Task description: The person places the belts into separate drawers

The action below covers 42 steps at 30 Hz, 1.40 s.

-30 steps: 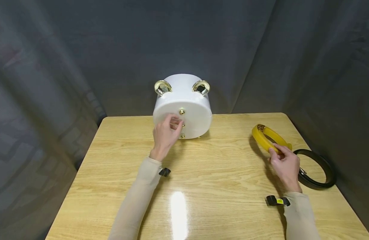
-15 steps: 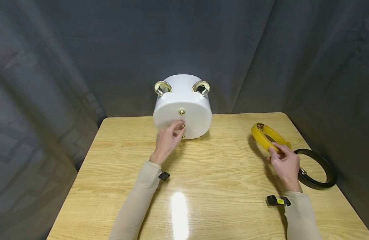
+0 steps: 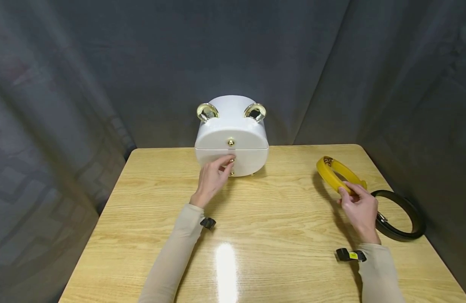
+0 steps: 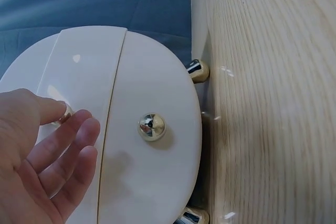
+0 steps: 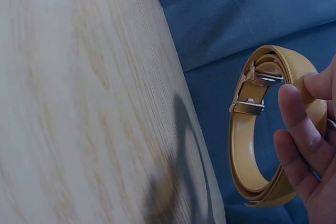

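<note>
A white rounded drawer box (image 3: 233,113) with two gold ears stands at the back of the table. My left hand (image 3: 211,179) pinches its middle gold knob (image 4: 64,115) between thumb and index finger, the other fingers loosely bent. The middle drawer (image 3: 251,158) stands slightly out, a line showing along its top edge. The lower knob (image 4: 152,127) is untouched in the left wrist view. At the right, my right hand (image 3: 359,210) grips a coiled yellow belt (image 3: 327,174), raised over the table; its metal buckle (image 5: 265,78) shows in the right wrist view.
A coiled black belt (image 3: 408,210) lies near the right edge of the wooden table (image 3: 278,248), just beyond my right hand. Dark curtains (image 3: 161,75) hang close behind the box and on both sides.
My left hand has come down slightly and taken hold of the middle knob. The middle drawer has moved a little outward. My right hand and the yellow belt stay almost still.
</note>
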### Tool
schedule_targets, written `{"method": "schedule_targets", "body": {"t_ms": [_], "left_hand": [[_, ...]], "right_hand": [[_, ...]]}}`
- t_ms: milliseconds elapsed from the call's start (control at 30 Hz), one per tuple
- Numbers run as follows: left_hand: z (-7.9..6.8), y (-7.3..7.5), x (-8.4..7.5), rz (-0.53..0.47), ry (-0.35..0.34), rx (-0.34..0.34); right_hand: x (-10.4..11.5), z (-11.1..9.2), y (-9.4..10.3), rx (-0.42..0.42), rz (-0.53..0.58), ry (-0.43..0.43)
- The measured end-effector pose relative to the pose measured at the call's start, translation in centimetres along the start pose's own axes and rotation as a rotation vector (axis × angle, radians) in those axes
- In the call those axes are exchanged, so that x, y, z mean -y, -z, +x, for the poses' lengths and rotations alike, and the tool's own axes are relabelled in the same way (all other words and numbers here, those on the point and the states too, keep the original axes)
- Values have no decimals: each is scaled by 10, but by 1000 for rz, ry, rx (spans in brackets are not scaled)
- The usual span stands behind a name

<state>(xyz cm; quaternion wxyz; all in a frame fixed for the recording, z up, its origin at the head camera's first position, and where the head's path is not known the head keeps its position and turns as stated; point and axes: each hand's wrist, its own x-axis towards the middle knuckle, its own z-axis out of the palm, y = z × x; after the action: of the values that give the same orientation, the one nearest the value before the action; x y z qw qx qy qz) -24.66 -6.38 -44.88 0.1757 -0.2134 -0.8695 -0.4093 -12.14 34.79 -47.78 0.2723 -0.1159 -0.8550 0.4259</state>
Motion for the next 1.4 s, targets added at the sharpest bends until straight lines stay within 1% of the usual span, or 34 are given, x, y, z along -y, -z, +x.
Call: {"method": "schedule_targets", "body": {"t_ms": [200,467,600,700,833,1067,1400], "left_hand": [[0,0,0,-25,10,1],[2,0,0,-20,6,4],[1,0,0,-25,6,14],[1,0,0,-24,6,8],[0,1,-1,-18,-6,0],[-3,2,-2,-11,-29,10],[-7,1,-2,-61,16,33]], "right_hand": [[0,2,-2,-4,-1,7],[0,4,-1,10,10,0],[1,5,0,3,53,-6],[1,6,-1,-13,89,21],[0,8,-3,-34,101,67],[0,8,-5,-28,129,74],[4,7,-3,-6,118,81]]}}
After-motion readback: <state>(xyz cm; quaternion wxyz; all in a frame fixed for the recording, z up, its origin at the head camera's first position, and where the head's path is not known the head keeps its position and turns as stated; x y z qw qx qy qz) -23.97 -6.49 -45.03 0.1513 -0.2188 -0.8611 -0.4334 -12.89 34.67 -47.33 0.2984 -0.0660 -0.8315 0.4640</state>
